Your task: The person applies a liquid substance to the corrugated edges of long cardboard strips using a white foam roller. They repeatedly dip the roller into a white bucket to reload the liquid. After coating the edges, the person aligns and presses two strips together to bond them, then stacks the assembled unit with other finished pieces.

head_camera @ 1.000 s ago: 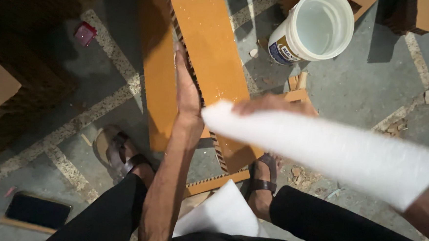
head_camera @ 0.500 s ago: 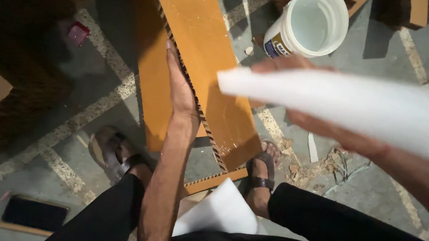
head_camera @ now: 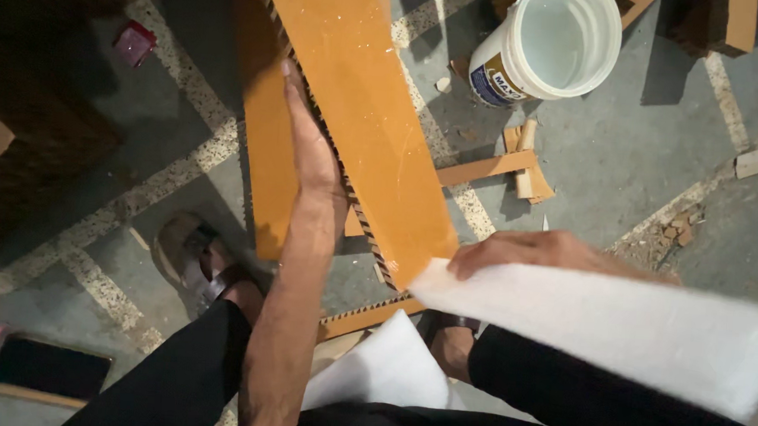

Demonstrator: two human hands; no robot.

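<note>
The left hand (head_camera: 312, 162) lies flat, fingers spread, on the orange board (head_camera: 363, 108), while the right hand (head_camera: 541, 252) pinches white foam sheet (head_camera: 615, 325) at its bare corner, wrapping barely begun.

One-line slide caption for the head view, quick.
Left hand steadies a tilted orange honeycomb-edged board while right hand holds a white foam sheet at its lower end.

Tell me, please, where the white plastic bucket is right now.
In the head view, the white plastic bucket stands on the floor at the upper right, just right of the orange board and above some wood scraps.
</note>
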